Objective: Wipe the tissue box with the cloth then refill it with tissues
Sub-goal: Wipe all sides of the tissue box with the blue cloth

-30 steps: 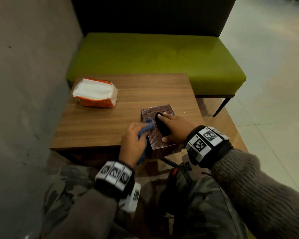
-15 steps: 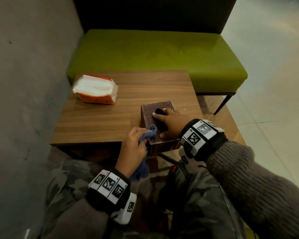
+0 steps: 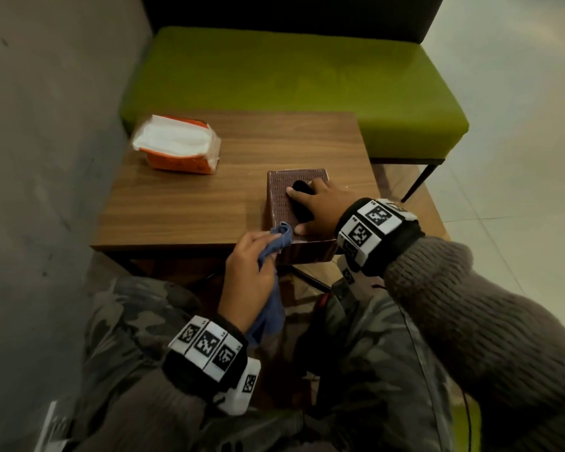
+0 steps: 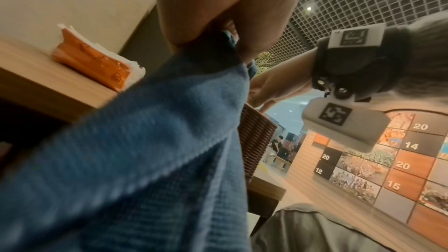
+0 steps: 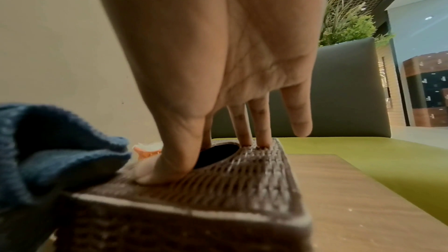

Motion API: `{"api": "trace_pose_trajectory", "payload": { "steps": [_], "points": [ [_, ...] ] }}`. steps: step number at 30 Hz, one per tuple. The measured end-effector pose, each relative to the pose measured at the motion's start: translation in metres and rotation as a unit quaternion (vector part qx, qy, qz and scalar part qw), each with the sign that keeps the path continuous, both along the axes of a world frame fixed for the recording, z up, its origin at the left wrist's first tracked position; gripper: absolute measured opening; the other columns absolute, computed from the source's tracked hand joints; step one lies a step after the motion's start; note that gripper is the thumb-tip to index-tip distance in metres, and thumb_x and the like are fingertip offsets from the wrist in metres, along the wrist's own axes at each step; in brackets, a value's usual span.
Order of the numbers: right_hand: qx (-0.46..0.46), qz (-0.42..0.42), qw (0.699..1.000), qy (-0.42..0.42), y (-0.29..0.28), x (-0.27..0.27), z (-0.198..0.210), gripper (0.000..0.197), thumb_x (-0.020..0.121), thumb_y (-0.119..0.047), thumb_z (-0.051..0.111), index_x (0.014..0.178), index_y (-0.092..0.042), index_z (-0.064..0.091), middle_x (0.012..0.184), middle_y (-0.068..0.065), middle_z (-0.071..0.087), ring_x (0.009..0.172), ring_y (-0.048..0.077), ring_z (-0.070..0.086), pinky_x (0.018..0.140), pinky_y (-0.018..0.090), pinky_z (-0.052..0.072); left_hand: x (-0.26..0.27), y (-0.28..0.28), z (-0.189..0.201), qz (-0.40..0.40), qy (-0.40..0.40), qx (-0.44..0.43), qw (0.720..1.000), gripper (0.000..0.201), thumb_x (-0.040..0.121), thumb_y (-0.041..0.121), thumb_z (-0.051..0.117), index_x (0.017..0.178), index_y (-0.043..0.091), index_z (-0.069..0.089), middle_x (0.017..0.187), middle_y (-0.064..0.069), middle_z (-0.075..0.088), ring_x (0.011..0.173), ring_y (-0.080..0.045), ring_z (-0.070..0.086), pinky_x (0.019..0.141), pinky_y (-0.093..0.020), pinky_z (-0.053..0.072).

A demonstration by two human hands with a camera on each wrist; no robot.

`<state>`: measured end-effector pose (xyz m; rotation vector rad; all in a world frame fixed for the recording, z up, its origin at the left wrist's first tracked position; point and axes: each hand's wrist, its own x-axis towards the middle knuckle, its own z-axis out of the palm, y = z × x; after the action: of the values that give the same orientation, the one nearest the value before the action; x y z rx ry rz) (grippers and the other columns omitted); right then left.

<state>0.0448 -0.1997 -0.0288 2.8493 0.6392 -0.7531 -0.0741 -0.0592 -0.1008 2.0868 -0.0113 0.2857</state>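
Note:
A brown woven tissue box (image 3: 279,197) with a dark oval opening stands at the near edge of the wooden table (image 3: 183,207). My right hand (image 3: 317,207) rests on its top with straight fingers (image 5: 242,122) and the thumb pressed flat, holding it down. My left hand (image 3: 250,275) grips a blue cloth (image 3: 274,246) and presses its bunched end against the box's near left corner; the rest hangs below the table edge. In the left wrist view the cloth (image 4: 145,150) fills most of the picture, with the box (image 4: 254,137) behind it. The box (image 5: 218,189) is empty at its opening.
An orange pack of white tissues (image 3: 177,145) lies at the table's far left, near the grey wall (image 3: 46,158). A green bench (image 3: 291,76) stands behind the table. My camouflage-clad legs are under the table's near edge.
My left hand with the cloth has slid down the box's left side toward me, from the top edge to the near left corner. The right hand has stayed on the box top.

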Motion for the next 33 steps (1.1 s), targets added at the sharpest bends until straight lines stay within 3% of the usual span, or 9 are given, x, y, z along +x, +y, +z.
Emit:
{"api": "trace_pose_trajectory", "payload": {
  "steps": [6, 11, 13, 17, 20, 23, 25, 29, 33],
  "points": [
    [-0.016, -0.033, 0.995, -0.091, 0.020, -0.010, -0.016, 0.078, 0.091, -0.067, 0.031, 0.153, -0.025, 0.009, 0.157, 0.011, 0.011, 0.143, 0.031, 0.015, 0.113, 0.054, 0.016, 0.025, 0.017, 0.000, 0.057, 0.014, 0.030, 0.998, 0.040, 0.083, -0.009, 0.051, 0.119, 0.006, 0.060, 0.120, -0.007, 0.057, 0.114, -0.018, 0.053, 0.100, -0.024, 0.039],
    [0.059, -0.032, 0.997, -0.023, 0.009, 0.004, -0.012, 0.069, 0.092, -0.064, 0.036, 0.151, -0.036, 0.014, 0.161, 0.002, 0.006, 0.146, 0.031, 0.011, 0.114, 0.054, 0.017, 0.054, 0.042, 0.010, -0.012, 0.013, 0.116, 0.993, 0.039, 0.082, -0.007, 0.051, 0.115, 0.011, 0.063, 0.116, -0.008, 0.058, 0.108, -0.023, 0.055, 0.093, -0.035, 0.045],
    [0.049, -0.014, 0.998, -0.026, 0.001, 0.009, -0.010, 0.067, 0.090, -0.064, 0.042, 0.149, -0.043, 0.018, 0.160, -0.001, 0.010, 0.146, 0.030, 0.010, 0.113, 0.056, 0.014, 0.060, 0.050, 0.009, -0.027, 0.012, 0.128, 0.991, 0.038, 0.081, -0.007, 0.051, 0.114, 0.010, 0.063, 0.112, -0.010, 0.058, 0.105, -0.024, 0.055, 0.089, -0.030, 0.044],
    [0.078, -0.016, 0.995, -0.052, -0.004, 0.010, -0.015, 0.065, 0.089, -0.057, 0.052, 0.146, -0.042, 0.026, 0.155, 0.004, 0.021, 0.144, 0.031, 0.015, 0.114, 0.053, 0.016, 0.065, 0.046, 0.005, 0.011, 0.001, 0.053, 0.999, 0.032, 0.084, -0.007, 0.054, 0.111, 0.004, 0.064, 0.109, -0.013, 0.053, 0.098, -0.015, 0.053, 0.079, -0.004, 0.036],
    [0.102, -0.028, 0.993, -0.049, -0.003, 0.008, -0.019, 0.064, 0.089, -0.054, 0.055, 0.145, -0.040, 0.028, 0.153, 0.007, 0.022, 0.139, 0.035, 0.026, 0.115, 0.050, 0.021, 0.051, 0.028, -0.003, 0.055, -0.017, 0.040, 0.998, 0.030, 0.084, -0.008, 0.054, 0.111, 0.001, 0.063, 0.111, -0.013, 0.050, 0.099, -0.013, 0.049, 0.083, -0.008, 0.036],
    [0.101, -0.030, 0.993, -0.052, -0.003, 0.009, -0.022, 0.065, 0.088, -0.055, 0.054, 0.145, -0.039, 0.028, 0.154, 0.008, 0.020, 0.139, 0.036, 0.027, 0.115, 0.052, 0.020, 0.034, 0.012, -0.009, 0.035, -0.013, 0.032, 0.999, 0.029, 0.084, -0.006, 0.056, 0.112, 0.001, 0.062, 0.111, -0.010, 0.050, 0.102, -0.012, 0.049, 0.084, -0.006, 0.038],
    [0.101, -0.032, 0.993, -0.050, -0.003, 0.010, -0.022, 0.065, 0.088, -0.056, 0.055, 0.145, -0.039, 0.029, 0.153, 0.008, 0.021, 0.139, 0.036, 0.027, 0.115, 0.052, 0.020, 0.039, 0.014, -0.008, 0.053, -0.010, 0.015, 0.998, 0.026, 0.085, -0.003, 0.057, 0.111, 0.000, 0.063, 0.108, -0.011, 0.051, 0.099, -0.016, 0.051, 0.078, -0.002, 0.037],
    [0.105, -0.039, 0.992, -0.050, -0.002, 0.009, -0.022, 0.065, 0.087, -0.056, 0.056, 0.144, -0.041, 0.030, 0.152, 0.007, 0.022, 0.139, 0.035, 0.027, 0.115, 0.053, 0.020, 0.060, 0.028, -0.003, 0.112, 0.008, 0.008, 0.994, 0.022, 0.087, -0.001, 0.056, 0.107, -0.003, 0.064, 0.104, -0.014, 0.052, 0.096, -0.026, 0.055, 0.073, -0.007, 0.033],
    [0.105, -0.040, 0.992, -0.048, -0.004, 0.008, -0.023, 0.064, 0.088, -0.055, 0.055, 0.145, -0.040, 0.028, 0.154, 0.007, 0.018, 0.140, 0.036, 0.024, 0.115, 0.055, 0.017, 0.026, 0.013, -0.001, 0.004, -0.012, 0.028, 1.000, 0.028, 0.085, -0.004, 0.057, 0.110, 0.005, 0.064, 0.106, -0.005, 0.051, 0.096, -0.011, 0.051, 0.079, -0.003, 0.038]
  ]
}}
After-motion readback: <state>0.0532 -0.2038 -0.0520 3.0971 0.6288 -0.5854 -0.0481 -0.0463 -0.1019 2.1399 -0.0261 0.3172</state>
